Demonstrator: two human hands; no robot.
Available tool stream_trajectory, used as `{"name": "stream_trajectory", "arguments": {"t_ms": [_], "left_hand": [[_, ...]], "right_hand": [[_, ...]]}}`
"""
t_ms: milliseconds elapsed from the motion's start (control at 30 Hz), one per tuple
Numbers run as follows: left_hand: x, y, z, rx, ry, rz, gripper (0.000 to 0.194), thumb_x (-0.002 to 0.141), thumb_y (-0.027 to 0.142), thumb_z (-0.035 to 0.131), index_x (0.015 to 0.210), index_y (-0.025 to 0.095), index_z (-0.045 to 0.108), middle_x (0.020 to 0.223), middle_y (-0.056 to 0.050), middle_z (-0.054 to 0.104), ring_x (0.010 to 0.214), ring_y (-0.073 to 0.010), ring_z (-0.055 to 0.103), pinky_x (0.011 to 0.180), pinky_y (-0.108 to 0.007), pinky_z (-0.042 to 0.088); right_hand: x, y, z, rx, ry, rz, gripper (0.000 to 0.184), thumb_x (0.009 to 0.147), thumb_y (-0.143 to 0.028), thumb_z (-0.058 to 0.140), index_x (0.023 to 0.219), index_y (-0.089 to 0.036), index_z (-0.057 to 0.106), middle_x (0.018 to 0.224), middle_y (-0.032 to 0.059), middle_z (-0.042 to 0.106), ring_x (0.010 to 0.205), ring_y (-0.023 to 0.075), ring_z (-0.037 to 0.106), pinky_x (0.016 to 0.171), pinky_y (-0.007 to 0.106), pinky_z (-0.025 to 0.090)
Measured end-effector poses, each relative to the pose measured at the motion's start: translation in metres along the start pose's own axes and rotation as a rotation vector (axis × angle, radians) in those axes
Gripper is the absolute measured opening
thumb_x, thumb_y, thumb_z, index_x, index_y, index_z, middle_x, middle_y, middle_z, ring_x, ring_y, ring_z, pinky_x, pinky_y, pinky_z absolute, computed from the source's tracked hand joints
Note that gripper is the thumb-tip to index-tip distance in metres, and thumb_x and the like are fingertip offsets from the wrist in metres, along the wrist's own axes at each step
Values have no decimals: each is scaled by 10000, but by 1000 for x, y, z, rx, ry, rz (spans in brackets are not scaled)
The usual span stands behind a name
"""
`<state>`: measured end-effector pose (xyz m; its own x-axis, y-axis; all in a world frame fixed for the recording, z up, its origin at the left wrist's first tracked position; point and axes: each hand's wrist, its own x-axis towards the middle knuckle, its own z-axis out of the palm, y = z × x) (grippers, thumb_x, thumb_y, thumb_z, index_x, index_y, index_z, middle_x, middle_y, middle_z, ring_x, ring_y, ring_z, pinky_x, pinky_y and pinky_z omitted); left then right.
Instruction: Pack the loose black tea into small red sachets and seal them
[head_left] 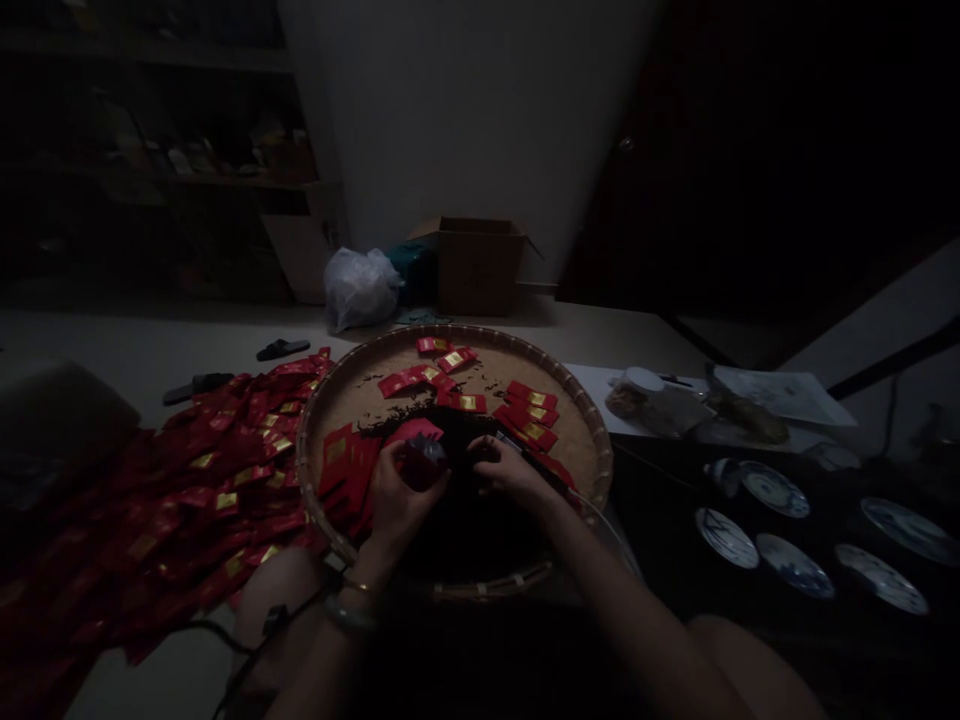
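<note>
In the head view, a dark pouch (424,460) is held between the thumb and curled fingers of the left hand (396,492), above the near-middle part of the round woven tray (305,478). The right hand (511,474) is bent inward beside it, over the dark loose heap (466,525); whether anything is pinched there cannot be told. The pouch is best gripped lightly by its sides, its top left unpressed, and kept low over the heap so that stray bits are caught. The red packets (536,412) are best left undisturbed.
</note>
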<state>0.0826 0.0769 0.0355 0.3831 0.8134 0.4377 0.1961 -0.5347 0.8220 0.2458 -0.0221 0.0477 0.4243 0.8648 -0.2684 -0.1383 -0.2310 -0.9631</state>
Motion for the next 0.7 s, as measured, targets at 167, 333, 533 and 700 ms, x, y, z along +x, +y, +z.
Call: {"name": "stream_trajectory", "arguments": {"t_ms": [167,333,533,700], "left_hand": [[-1,2,3,114,-54,175,682,646,344,758,1213,207,405,1053,-91,613,950,-244,633,792,-383,529],[-1,5,5,319,-148,357,595,705,234,713,1224,244,422,1079,-83,594,947,-238,626,735,-336,525],[1,5,8,444,-170,407,487,711,271,706,1110,213,433,1035,-82,603,850,-228,645,633,-291,502],[0,8,9,480,-207,389,375,752,320,656,1022,214,419,903,-44,616,761,-204,653,574,-261,467]], "right_hand": [[-4,-16,-8,279,-3,45,400,539,-213,682,899,-217,507,810,-30,507,672,106,525,506,200,489],[-13,-55,-14,237,25,-72,366,564,-192,694,903,-204,558,909,4,555,709,117,556,486,180,497],[-23,-94,-2,-63,-86,-128,306,623,-144,624,924,-184,588,912,10,586,712,121,573,505,193,522],[-17,-104,7,-356,-248,-100,301,624,-97,561,918,-155,594,831,2,589,690,126,578,496,204,520]]}}
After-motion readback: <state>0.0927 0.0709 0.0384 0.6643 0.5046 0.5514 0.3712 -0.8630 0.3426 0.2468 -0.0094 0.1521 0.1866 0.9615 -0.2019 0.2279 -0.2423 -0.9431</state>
